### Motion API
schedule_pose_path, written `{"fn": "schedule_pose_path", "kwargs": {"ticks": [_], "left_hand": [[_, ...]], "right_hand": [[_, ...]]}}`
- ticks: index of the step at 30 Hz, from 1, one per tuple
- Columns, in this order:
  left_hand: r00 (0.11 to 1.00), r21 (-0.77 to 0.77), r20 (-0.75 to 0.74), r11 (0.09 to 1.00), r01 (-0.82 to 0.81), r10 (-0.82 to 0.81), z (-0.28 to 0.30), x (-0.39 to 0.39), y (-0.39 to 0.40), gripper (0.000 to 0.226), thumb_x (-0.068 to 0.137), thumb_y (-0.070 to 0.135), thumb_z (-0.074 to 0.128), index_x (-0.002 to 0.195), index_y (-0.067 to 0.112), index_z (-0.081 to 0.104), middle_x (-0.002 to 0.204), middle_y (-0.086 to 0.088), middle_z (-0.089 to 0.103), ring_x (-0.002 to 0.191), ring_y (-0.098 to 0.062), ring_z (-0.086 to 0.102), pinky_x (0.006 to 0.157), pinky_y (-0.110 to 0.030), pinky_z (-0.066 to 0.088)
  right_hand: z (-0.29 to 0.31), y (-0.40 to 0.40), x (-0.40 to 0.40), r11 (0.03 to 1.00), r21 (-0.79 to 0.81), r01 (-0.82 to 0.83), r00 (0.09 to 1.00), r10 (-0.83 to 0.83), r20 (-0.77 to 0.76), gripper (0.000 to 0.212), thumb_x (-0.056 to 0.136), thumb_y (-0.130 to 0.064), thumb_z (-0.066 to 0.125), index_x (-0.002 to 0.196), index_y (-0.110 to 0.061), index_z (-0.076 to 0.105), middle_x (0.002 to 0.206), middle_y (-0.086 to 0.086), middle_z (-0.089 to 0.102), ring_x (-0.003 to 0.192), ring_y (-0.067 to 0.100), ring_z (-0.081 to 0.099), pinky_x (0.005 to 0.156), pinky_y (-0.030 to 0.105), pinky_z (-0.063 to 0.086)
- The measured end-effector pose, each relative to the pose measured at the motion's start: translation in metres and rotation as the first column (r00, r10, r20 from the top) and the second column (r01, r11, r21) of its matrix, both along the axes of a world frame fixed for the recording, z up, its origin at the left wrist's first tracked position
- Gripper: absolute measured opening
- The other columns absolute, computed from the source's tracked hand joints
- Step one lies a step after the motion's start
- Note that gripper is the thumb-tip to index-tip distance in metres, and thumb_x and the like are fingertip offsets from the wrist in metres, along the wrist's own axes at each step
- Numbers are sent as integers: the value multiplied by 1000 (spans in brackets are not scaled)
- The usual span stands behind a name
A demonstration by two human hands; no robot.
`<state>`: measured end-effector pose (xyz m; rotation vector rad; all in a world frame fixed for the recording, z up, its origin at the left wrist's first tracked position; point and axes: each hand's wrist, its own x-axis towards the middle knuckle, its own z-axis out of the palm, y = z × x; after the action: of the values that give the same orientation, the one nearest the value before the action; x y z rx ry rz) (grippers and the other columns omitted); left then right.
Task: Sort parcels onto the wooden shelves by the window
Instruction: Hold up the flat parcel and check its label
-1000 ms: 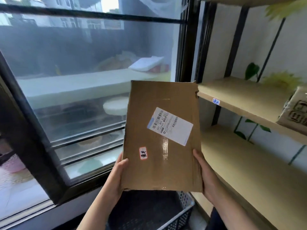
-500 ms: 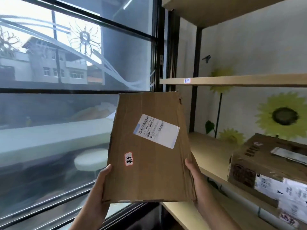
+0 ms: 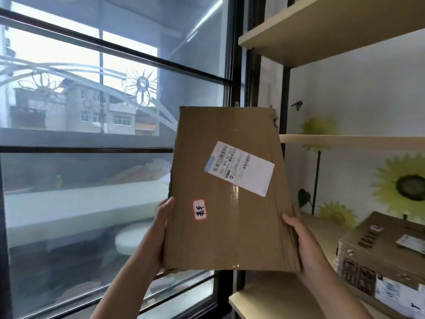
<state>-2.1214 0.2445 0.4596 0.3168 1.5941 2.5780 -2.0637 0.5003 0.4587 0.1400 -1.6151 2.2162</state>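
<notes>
Both hands up in front of the window, holding one flat parcel [image 3: 230, 192] between them. Left hand [image 3: 158, 231] clamps the parcel's lower left edge, thumb on the front face, fingers hidden behind. Right hand [image 3: 303, 245] grips the lower right edge the same way, thumb forward, fingers out of sight at the back. Parcel is brown cardboard, held nearly upright, top tilted slightly away, front face to the camera. White shipping label [image 3: 240, 168] stuck skewed on the upper right of the face, barcode visible, text too small to read. Small red-bordered sticker [image 3: 199, 209] with handwritten characters low on the left. Clear tape strip runs down the middle. Top right corner looks torn.

Parcel is in the air, not touching any shelf, overlapping the dark window frame [image 3: 236, 65] and the left end of the wooden shelves [image 3: 345, 140]. Shelf unit on the right has pale boards on black uprights. Second cardboard box [image 3: 379, 256] sits on the lower shelf at right, well apart from the held parcel, labels on its side. Sunflower decals [image 3: 407, 185] on the white wall behind the shelves. Outside the glass: ornamental metal grille [image 3: 140, 86], buildings beyond.
</notes>
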Motion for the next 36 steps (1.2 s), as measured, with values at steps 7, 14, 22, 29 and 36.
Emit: {"fn": "schedule_pose_path", "kwargs": {"ticks": [7,14,22,29,36], "left_hand": [[989,64,-141,996,60,-51,15,7,-4,69,77,46,63,141,25,53,120,-13,74,87,-30,78,60,-39,62],[985,80,-138,990,117,-105,9,34,-4,116,34,55,94,138,19,59,116,-16,76,88,-34,77,61,-41,62],[984,88,-143,989,118,-104,10,49,-6,135,8,53,96,132,15,61,97,-16,80,71,-33,78,50,-39,60],[984,110,-165,990,83,-64,13,46,-6,128,20,55,96,137,17,58,112,-17,76,83,-35,78,58,-42,61],[987,76,-137,993,91,-80,47,27,5,44,85,48,59,111,16,73,90,-14,81,64,-28,77,51,-38,61]], "right_hand": [[27,3,7,999,30,38,992,-33,-124,75,71,-54,58,141,-30,47,128,0,62,106,17,64,72,29,54],[27,9,27,1000,-17,12,978,-16,-206,50,81,-46,51,125,-26,63,102,-3,77,85,11,74,57,24,58],[21,9,30,997,-74,-18,977,2,-212,58,77,-44,53,132,-26,59,107,-4,76,87,10,73,58,23,57],[31,6,28,1000,-6,-16,971,14,-238,55,79,-44,52,133,-30,58,113,-6,74,100,13,71,67,26,60],[53,4,38,959,272,74,966,-1,-260,100,53,-79,66,143,-43,42,135,-11,60,112,4,63,77,21,58]]}}
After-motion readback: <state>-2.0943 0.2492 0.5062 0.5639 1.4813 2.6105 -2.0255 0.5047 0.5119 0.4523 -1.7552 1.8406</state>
